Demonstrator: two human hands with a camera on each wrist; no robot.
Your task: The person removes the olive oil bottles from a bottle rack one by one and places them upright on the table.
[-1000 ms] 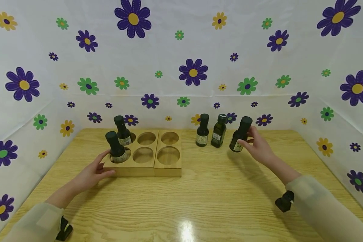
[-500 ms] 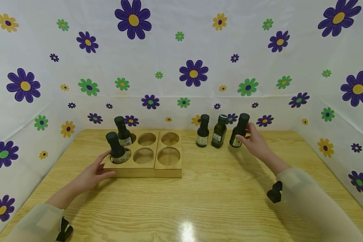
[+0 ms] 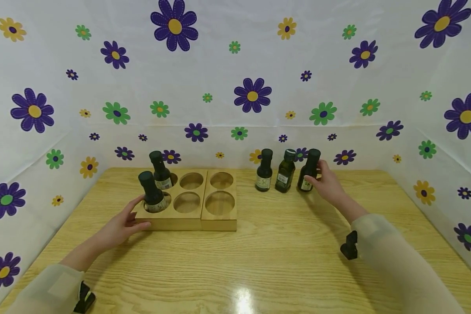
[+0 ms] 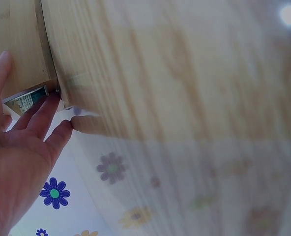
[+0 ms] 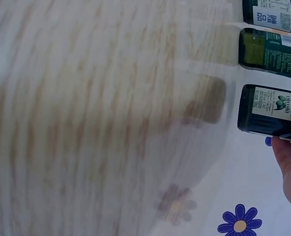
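Observation:
My right hand grips a small dark olive oil bottle with a black cap, upright at the right end of a row. Its green-olive label shows in the right wrist view; whether its base touches the table I cannot tell. Beside it stand a square green glass bottle and another dark bottle. My left hand holds the front left corner of a wooden bottle rack, thumb along its front face. Two dark bottles sit in the rack's left holes, one in front, one behind.
Round holes with nothing in them fill the rack's middle and right columns; a seam sets off the right column. The wooden table extends in front. A flowered white cloth walls the back and both sides.
The right hand has brought its olive oil bottle leftward, closer to the square bottle, and turned it from tilted to nearly upright. My left hand and the rack have stayed put.

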